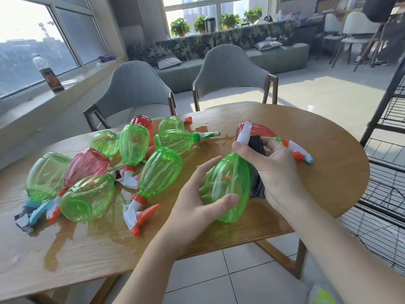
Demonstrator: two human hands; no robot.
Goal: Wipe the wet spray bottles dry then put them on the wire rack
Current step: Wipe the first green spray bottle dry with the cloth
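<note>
My left hand [198,195] grips the base of a green spray bottle [228,183] held just above the wooden table [317,176]. My right hand [271,163] holds a dark cloth [256,172] against the bottle's neck and side, thumb by the white trigger head. Behind my right hand lies a red bottle [260,129] with an orange and white sprayer. Several more green and red spray bottles [160,172] lie in a heap on the left half of the table. The black wire rack [385,163] stands at the right edge of the view.
Puddles of water [203,129] spread over the table around the heap and near its front left. Two grey chairs [232,73] stand behind the table. A window ledge with a bottle [49,73] runs along the left. Tiled floor lies below.
</note>
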